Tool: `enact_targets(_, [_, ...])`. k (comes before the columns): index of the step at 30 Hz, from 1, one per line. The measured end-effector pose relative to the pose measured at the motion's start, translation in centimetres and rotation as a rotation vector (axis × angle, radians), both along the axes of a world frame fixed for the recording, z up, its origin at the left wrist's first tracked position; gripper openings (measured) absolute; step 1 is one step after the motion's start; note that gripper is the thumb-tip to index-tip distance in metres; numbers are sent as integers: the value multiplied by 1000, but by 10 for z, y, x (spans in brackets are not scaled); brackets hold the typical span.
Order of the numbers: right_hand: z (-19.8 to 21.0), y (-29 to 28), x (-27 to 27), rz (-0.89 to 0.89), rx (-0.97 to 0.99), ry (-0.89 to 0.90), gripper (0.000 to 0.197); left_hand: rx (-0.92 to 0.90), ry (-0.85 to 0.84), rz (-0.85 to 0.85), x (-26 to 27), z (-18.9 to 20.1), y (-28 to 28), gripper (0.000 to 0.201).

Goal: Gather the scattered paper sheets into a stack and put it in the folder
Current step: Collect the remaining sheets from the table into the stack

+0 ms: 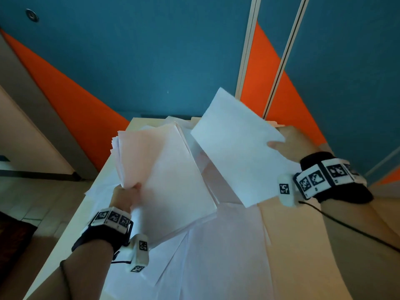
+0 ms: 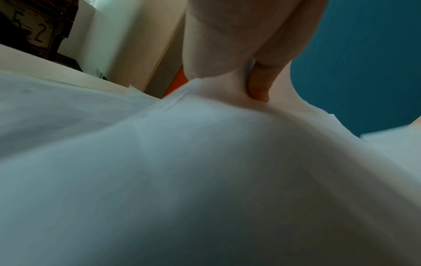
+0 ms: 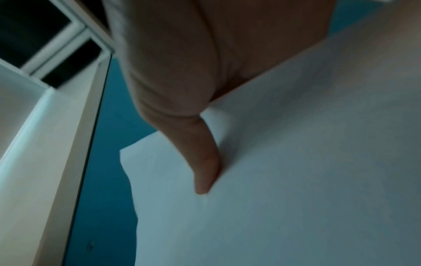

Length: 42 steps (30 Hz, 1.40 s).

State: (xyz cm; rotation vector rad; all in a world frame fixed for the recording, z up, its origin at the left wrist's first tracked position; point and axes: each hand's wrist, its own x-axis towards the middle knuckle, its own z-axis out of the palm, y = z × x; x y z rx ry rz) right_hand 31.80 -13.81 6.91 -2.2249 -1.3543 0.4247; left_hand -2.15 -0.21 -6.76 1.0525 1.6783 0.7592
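Left hand (image 1: 126, 197) pinches the near corner of a thick, fanned bundle of plain white paper sheets (image 1: 164, 169), held tilted above the pale wooden bench (image 1: 303, 245); in the left wrist view the thumb (image 2: 259, 84) presses down on the bowed top sheet. Right hand (image 1: 287, 141) pinches a single blank white sheet (image 1: 236, 146) at its right edge, thumb on top, lifted clear and tilted just beside the bundle. No print shows on any of the paper. More loose white sheets (image 1: 216, 256) lie overlapping across the bench beneath both hands. Each wrist carries a black band with black-and-white square marker tags (image 1: 313, 180). Behind stands a teal and orange wall (image 1: 151, 61). In the left wrist view, a dark sign (image 2: 34, 30) reads "5-2".
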Motion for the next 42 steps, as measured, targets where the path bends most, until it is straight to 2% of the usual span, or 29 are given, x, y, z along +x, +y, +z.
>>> enact_targets(3, [29, -11, -6, -74, 204, 127, 25, 3, 0, -25, 5, 1, 1, 44])
enact_targets(6, [29, -12, -18, -140, 332, 326, 24, 15, -18, -56, 11, 4, 0, 45])
enact_targets(10, [-11, -4, -43, -145, 238, 576, 30, 10, -65, -104, 18, 8, -4, 46])
enact_targets(14, [-50, 1, -73, -110, 104, 741, 27, -32, -77, -181, 17, 12, -7, 43])
enact_targets(17, [-71, 6, -90, -41, 39, 804, 31, -29, -65, -276, 13, 18, -10, 33])
enact_targets(20, [-88, 11, -100, -53, 41, 846, 47, -50, -171, -350, 5, 20, -11, 22])
enact_targets(23, [-102, 15, -109, -93, 55, 781, 64, -93, -277, -359, 2, 20, -13, 10])
enact_targets(24, [-105, 16, -111, -100, 61, 767, 63, -90, -354, -342, 1, 21, -14, 20])
enact_targets(26, [-110, 19, -115, -96, 78, 750, 48, -89, -567, -315, 0, 27, -16, 43])
enact_targets(27, [-111, 20, -117, -90, 82, 742, 42, -104, -618, -300, -3, 26, -15, 55])
enact_targets(29, [-112, 22, -122, -83, 88, 736, 36, -134, -663, -298, -10, 27, -14, 60])
enact_targets(31, [-115, 24, -125, -75, 98, 731, 37, -154, -577, -358, -15, 28, -16, 41])
enact_targets(32, [-116, 26, -126, -67, 99, 726, 39, -158, -478, -368, -15, 26, -15, 35])
enact_targets(35, [-118, 28, -130, -3, 99, 745, 37, -82, -214, -324, -20, 15, -12, 36])
enact_targets(37, [-118, 31, -130, 53, 90, 759, 27, -33, -154, -264, -24, 11, -8, 37])
enact_targets(40, [-123, 33, -115, 12, -28, 749, 30, 15, -108, -151, -32, 7, 0, 43])
enact_targets(41, [-128, 32, -106, 2, -99, 679, 33, 22, -103, -117, -35, 6, 2, 44])
enact_targets(42, [-136, 30, -94, 7, -193, 537, 38, 27, -108, -88, -40, 5, 4, 43])
